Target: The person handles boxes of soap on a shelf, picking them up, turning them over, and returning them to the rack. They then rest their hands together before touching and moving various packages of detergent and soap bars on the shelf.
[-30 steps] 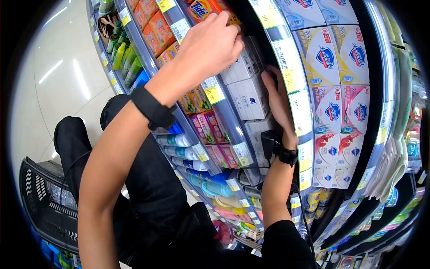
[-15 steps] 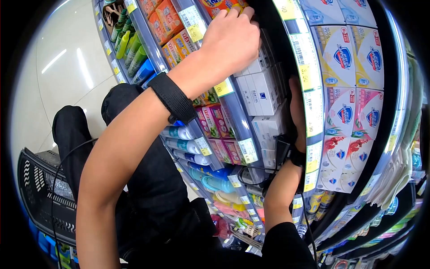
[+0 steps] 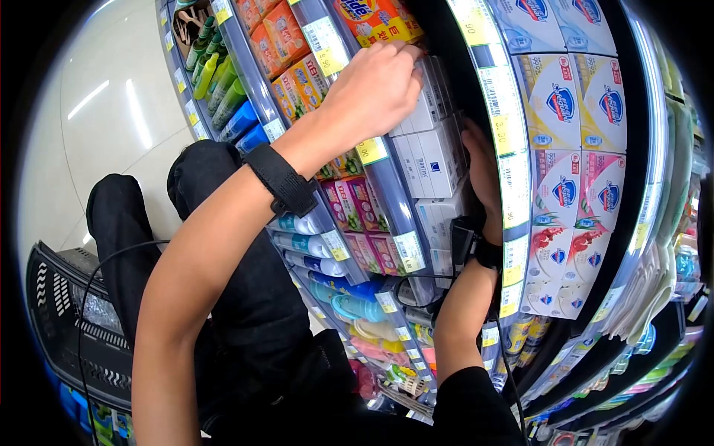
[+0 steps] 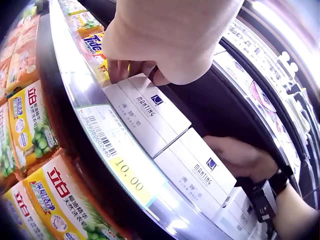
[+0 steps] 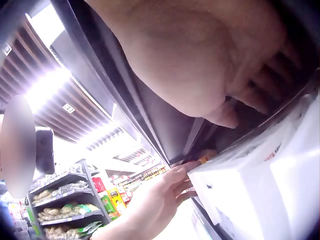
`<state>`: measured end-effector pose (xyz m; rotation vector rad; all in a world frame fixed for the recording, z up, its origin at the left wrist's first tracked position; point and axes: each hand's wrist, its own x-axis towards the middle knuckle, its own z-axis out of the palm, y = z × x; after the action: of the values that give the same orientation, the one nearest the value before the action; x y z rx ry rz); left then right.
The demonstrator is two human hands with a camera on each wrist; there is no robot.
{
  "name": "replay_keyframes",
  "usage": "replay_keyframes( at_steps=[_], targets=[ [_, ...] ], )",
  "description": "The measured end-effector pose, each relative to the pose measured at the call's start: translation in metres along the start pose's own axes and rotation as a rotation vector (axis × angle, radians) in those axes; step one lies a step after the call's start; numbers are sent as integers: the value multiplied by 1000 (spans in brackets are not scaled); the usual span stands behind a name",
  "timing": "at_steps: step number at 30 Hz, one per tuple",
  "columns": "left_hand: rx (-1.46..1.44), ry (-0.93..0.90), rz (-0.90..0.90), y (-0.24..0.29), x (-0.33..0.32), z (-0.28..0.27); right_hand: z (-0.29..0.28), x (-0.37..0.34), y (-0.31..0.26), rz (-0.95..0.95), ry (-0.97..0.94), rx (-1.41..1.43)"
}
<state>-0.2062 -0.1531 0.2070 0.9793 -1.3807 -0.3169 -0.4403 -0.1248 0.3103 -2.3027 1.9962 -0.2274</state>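
White Manting boxes (image 3: 428, 163) stand in a row on the shelf, close against one another. In the head view my left hand (image 3: 378, 83) reaches over the far end of this row, beside an orange Tide pack (image 3: 375, 21). Its fingers bend down at the end of the farthest white box (image 4: 150, 115) in the left wrist view; the fingertips are partly hidden. Behind the row, my right hand (image 3: 483, 171) lies in the dark gap. The right wrist view has this hand (image 5: 200, 65) with loosely extended fingers beside the boxes' back side, nothing in its grasp.
A price-tagged shelf edge (image 3: 509, 134) hangs over my right hand, with Safeguard soap boxes (image 3: 550, 104) beyond it. Orange and yellow soap packs (image 4: 65, 192) fill the neighbouring shelf. A black basket (image 3: 52, 312) stands on the floor at left. Thin cables run along both arms.
My left hand has drawn back from the Tide pack, leaving more of it visible. The right hand sits farther behind the boxes than a second ago. The head view has shifted slightly.
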Motion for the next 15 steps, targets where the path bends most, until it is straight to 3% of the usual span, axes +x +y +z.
replay_keyframes(
  at_steps=[8,15],
  targets=[
    [-25,-166,-154,11,5,-11,-2,-13,-38,89,-86,92],
    [-144,-203,-279,4,14,-3,-10,-9,-52,-22,34,-90]
  ],
)
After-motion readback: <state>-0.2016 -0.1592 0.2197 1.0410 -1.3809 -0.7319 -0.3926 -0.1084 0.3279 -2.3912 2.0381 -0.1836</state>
